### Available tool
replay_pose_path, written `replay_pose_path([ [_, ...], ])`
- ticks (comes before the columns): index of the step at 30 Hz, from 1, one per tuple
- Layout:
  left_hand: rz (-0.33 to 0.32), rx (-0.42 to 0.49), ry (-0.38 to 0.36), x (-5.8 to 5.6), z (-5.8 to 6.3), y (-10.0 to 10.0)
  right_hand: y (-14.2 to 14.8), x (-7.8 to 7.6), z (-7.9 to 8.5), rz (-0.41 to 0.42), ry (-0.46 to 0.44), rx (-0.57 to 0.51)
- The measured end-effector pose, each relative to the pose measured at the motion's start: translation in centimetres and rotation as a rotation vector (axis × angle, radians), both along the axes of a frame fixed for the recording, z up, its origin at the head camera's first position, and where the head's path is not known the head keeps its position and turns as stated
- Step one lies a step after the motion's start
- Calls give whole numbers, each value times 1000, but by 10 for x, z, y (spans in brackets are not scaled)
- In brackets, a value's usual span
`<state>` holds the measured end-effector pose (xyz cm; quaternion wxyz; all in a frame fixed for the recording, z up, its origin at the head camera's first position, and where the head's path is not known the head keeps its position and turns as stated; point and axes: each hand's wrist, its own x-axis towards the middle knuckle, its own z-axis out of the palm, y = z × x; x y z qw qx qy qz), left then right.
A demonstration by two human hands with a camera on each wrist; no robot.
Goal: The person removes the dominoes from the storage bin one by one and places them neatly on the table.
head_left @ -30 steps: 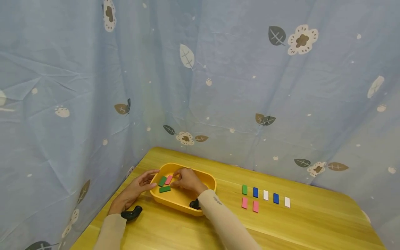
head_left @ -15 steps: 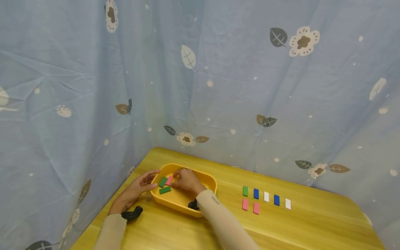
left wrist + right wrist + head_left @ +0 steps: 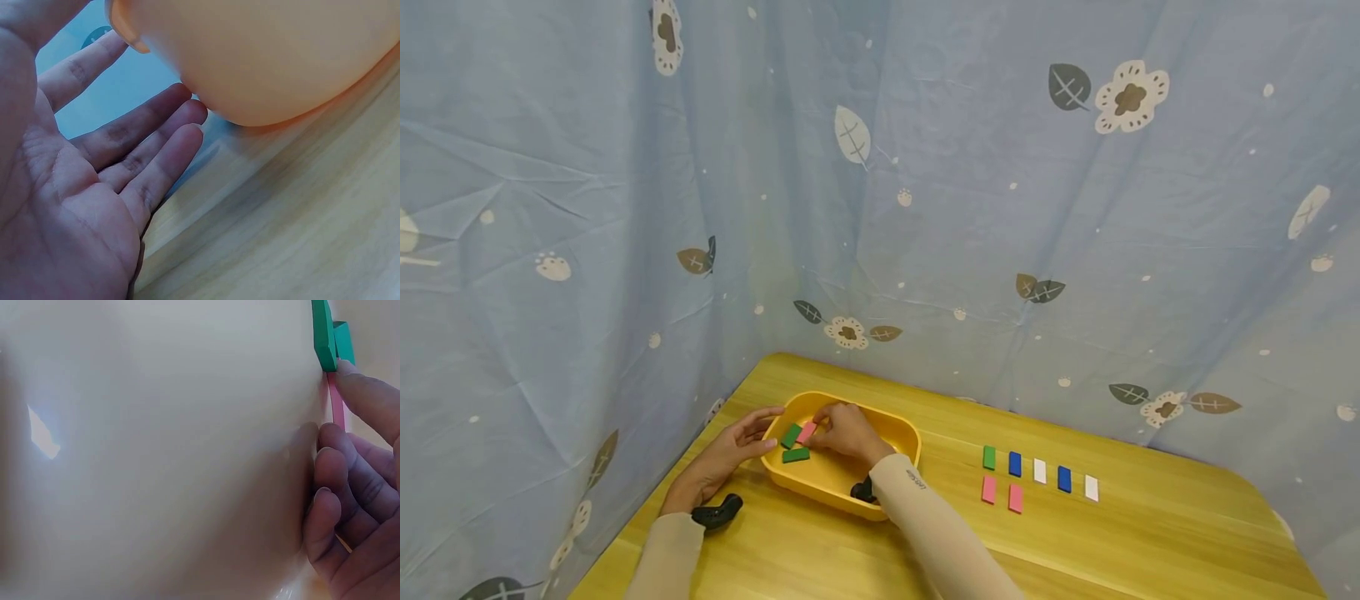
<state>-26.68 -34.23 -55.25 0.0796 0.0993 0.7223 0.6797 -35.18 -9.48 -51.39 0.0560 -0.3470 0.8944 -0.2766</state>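
A yellow plastic basin point(image 3: 827, 492) stands on the wooden table with two green blocks point(image 3: 796, 455) and a pink block point(image 3: 805, 432) at its left end. My right hand point(image 3: 847, 432) reaches inside and pinches the pink block between thumb and fingers. In the right wrist view that thumb lies close to a green block point(image 3: 324, 334), and the pink block point(image 3: 337, 403) shows between thumb and fingers. My left hand point(image 3: 733, 446) is at the basin's left rim, its fingers fairly straight. The left wrist view has its fingertips against or very near the basin's outer wall point(image 3: 269, 62).
Right of the basin, flat blocks lie on the wooden table point(image 3: 1157, 533): a back row including a green block point(image 3: 988, 457), a blue block point(image 3: 1015, 463) and a white block point(image 3: 1039, 471), and two pink blocks point(image 3: 988, 490) in front. Behind hangs a blue patterned curtain point(image 3: 955, 208).
My right thumb and fingers have drawn in slightly on the pink block inside the basin. The left hand stays at the rim, and the blocks on the table have not moved.
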Motion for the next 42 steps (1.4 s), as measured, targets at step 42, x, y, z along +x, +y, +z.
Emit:
replay_pose_path([
  [42,5,-1,20,0,0,0,-3,2,-2,-41,-16,36],
])
